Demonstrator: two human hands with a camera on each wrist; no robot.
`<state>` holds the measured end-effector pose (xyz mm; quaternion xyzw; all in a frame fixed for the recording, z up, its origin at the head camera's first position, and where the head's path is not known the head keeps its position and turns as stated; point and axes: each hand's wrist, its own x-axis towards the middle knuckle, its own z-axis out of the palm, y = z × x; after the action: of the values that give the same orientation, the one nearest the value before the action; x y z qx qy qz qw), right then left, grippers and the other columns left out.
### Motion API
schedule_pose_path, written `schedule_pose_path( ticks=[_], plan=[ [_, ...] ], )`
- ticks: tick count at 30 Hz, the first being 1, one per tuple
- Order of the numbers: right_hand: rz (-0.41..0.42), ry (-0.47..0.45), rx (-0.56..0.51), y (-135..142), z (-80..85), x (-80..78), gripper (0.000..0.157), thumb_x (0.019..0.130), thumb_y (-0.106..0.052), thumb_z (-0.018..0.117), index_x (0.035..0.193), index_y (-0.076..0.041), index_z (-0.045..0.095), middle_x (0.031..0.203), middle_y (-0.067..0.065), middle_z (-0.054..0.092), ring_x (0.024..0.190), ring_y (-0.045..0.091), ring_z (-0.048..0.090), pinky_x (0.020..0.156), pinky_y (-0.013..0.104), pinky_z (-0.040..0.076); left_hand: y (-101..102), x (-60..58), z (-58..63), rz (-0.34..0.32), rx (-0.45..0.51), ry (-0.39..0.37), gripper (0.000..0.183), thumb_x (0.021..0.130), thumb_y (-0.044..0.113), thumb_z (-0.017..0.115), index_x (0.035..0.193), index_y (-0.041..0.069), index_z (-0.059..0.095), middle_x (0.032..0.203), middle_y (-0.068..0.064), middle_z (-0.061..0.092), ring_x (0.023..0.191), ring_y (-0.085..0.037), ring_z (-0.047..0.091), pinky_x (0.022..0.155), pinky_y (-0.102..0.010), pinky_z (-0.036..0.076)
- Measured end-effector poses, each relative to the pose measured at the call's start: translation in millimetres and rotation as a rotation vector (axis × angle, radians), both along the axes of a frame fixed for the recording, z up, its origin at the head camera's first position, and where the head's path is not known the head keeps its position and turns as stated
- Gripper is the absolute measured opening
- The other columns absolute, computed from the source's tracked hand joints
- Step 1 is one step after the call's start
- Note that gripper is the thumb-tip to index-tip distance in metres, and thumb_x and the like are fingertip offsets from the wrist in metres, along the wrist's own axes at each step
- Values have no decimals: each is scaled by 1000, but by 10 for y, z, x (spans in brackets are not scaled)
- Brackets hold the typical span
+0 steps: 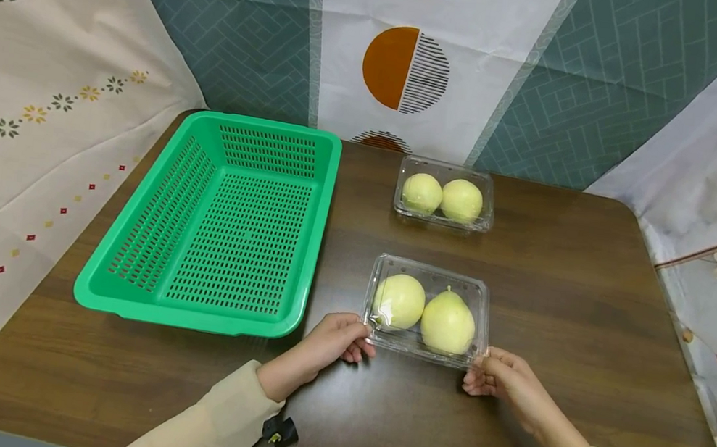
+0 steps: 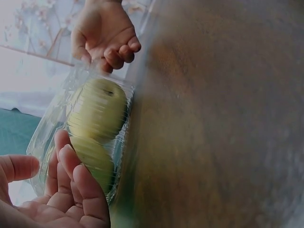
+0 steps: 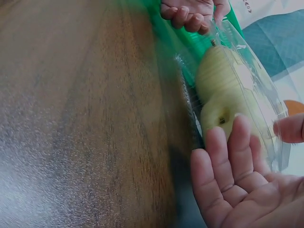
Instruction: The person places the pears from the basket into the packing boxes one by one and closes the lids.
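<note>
A clear plastic clamshell box (image 1: 432,271) lies in front of me with two pale yellow-green pears inside, a left pear (image 1: 399,301) and a right pear (image 1: 448,322). My left hand (image 1: 336,338) pinches its near left corner between thumb and fingers. At the near right corner, my right hand (image 1: 503,377) pinches the rim the same way. Both wrist views show the thumb above the lid edge and the fingers beneath the box (image 2: 123,137). Whether its base touches the table cannot be told.
A green perforated plastic basket (image 1: 327,206) stands on the left of the brown wooden table (image 1: 561,288), with nothing in it. Toward the back edge sits another clear box (image 1: 446,168) holding two similar fruits (image 1: 462,200). Patterned cloths (image 1: 253,38) hang behind and at the sides.
</note>
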<state>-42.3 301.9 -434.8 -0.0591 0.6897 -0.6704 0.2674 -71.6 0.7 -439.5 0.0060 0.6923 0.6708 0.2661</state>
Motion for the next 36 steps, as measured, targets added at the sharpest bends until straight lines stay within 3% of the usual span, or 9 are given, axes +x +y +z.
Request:
schedule_pose_path(
  ticks=[4, 9, 16, 29, 36],
  plan=[
    [-4, -47, 16, 7, 8, -9, 28, 100, -11, 34, 92, -12, 61, 80, -7, 68, 77, 11, 68, 73, 28, 56, 20, -6, -1, 0, -8, 5, 18, 88, 9, 49, 76, 0, 59, 70, -10, 71, 51, -3, 51, 52, -17, 43],
    [-8, -39, -16, 3, -5, -5, 29, 100, -9, 34, 89, -15, 60, 80, -8, 67, 76, 9, 67, 73, 28, 56, 19, -7, 4, 7, -9, 9, 17, 87, 8, 49, 75, 0, 59, 71, -12, 71, 51, -2, 50, 51, -17, 41],
    [-4, -6, -90, 9, -64, -10, 32, 101, -8, 32, 89, -18, 59, 81, -9, 65, 76, 7, 63, 74, 26, 54, 43, -21, 6, 43, 0, 16, 15, 85, 7, 50, 76, 0, 60, 66, -4, 70, 52, -3, 48, 51, -16, 39],
    [-16, 3, -69, -14, -66, -14, 27, 101, -11, 35, 88, -18, 57, 79, -9, 62, 75, 7, 61, 73, 26, 53, 94, -36, -2, 80, -15, 12, 15, 83, 7, 50, 78, -3, 60, 65, -2, 69, 52, -3, 47, 51, -17, 38],
    [-3, 15, -94, -9, -94, -23, 28, 101, -10, 34, 88, -18, 58, 80, -10, 62, 76, 6, 60, 73, 26, 53, 104, -61, -30, 97, -13, 9, 13, 82, 5, 50, 75, 1, 61, 62, 2, 67, 52, -3, 47, 52, -17, 37]
  ],
)
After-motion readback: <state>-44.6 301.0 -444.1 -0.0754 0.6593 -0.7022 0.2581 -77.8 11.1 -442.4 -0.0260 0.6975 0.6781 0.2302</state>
